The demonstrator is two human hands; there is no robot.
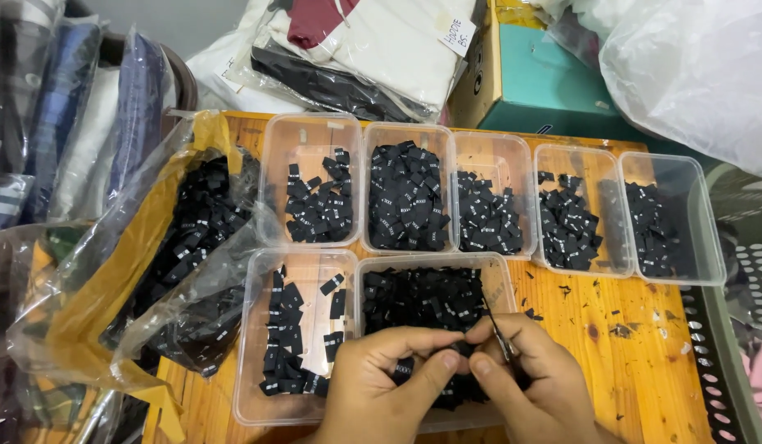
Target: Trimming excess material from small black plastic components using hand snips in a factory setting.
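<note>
Head view, looking down. Both hands low in the frame, meeting over the front tub (pixel 496 271), a clear tub heaped with small black labels. Left hand (pixel 381 386) coming up from the bottom edge, palm turned inward, fingers curled, thumb and forefinger pinched shut on a black label (pixel 461 349) at the spot where the hands touch. Right hand (pixel 533 378) angled in from the lower right, knuckles up, fingers closed round thin scissors (pixel 500 333), the blades sticking up and left over the heap. Fingertips of both hands pressed together just above the pile; whether the right fingertips also pinch the label, not clear.

Left of the front tub, touching it, a second tub (pixel 257 345) with fewer labels, lying in a loose column. Behind these, a row of five tubs (pixel 533 156) side by side, each partly filled with black labels, the second from left fullest. Far left, an open plastic bag (pixel 93 271) spilling more labels, resting against the tubs. Orange wooden worktop (pixel 636 370) bare to the right of the hands, dotted with black thread scraps. Beyond the row, folded clothes in bags (pixel 364 49) and a teal box (pixel 553 82).
</note>
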